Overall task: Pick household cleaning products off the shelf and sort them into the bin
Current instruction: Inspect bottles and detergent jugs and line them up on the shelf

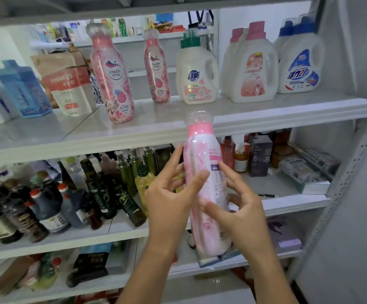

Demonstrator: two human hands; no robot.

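1. The pink bottle [202, 163] is held upright in mid-air in front of the shelf [287, 110], its clear cap at 12 o'clock, overlapping the shelf's front edge.
2. The left hand [169, 196] grips it from 9 o'clock: the thumb presses across the front and the fingers reach up along the far side.
3. The right hand [244, 209] holds it from 4 o'clock, index fingertip on the label, thumb low on the front, the other fingers curled round the right side.
4. At 11 o'clock, two matching pink bottles [112, 73] stand on the shelf; at 1 o'clock, detergent jugs [252, 66].
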